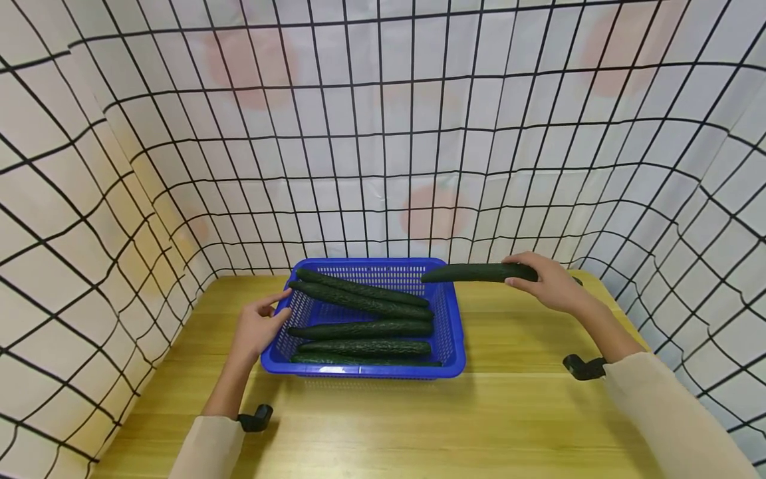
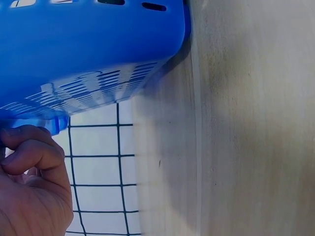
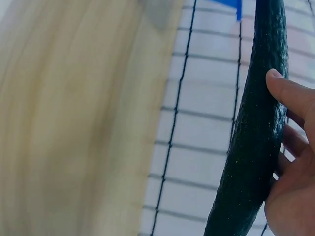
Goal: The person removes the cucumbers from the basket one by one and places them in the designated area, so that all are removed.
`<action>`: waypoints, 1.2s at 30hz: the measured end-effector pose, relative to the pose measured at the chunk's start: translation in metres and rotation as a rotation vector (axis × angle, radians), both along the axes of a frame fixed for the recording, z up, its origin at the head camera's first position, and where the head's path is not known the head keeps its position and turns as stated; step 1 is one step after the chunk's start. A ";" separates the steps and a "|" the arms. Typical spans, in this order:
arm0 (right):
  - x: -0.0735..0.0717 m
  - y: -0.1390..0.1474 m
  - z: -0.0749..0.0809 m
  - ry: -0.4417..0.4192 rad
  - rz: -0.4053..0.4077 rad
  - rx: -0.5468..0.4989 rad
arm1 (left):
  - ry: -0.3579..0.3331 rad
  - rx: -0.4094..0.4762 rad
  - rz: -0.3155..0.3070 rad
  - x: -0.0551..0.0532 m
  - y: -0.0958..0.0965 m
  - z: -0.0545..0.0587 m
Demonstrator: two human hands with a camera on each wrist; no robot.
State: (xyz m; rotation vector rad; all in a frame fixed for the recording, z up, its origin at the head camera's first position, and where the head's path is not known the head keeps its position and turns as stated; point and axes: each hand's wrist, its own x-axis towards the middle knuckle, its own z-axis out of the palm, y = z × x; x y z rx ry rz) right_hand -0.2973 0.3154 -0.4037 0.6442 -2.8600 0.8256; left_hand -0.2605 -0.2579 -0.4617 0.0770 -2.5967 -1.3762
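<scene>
A blue plastic basket (image 1: pixel 363 373) with slotted walls stands on the wooden table. Several dark green cucumbers (image 1: pixel 365 348) lie lengthwise inside it. My left hand (image 1: pixel 256 329) holds the basket's left rim, with thumb and fingers bent at the edge; the left wrist view shows these curled fingers (image 2: pixel 37 152) beside the blue wall. My right hand (image 1: pixel 547 283) grips another cucumber (image 1: pixel 469 273) near its right part, thumb on one side and fingers on the other. That cucumber is raised and roughly level, its left tip over the basket's back right corner.
Black wire grid panels (image 1: pixel 383 153) backed by pale sheeting enclose the table at the back and both sides. The wooden tabletop (image 1: pixel 509 419) extends around the basket. A small dark tip (image 1: pixel 577 281) shows behind my right hand; I cannot tell what it belongs to.
</scene>
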 end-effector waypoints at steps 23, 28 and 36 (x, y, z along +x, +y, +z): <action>-0.017 0.069 -0.075 -0.064 -0.040 0.052 | -0.005 -0.010 0.001 0.001 0.001 0.003; -0.022 0.066 -0.088 -0.054 -0.037 0.040 | -0.004 -0.013 0.005 0.001 0.002 0.005; -0.026 0.065 -0.096 -0.098 -0.048 0.053 | 0.007 -0.001 0.001 0.002 0.002 0.004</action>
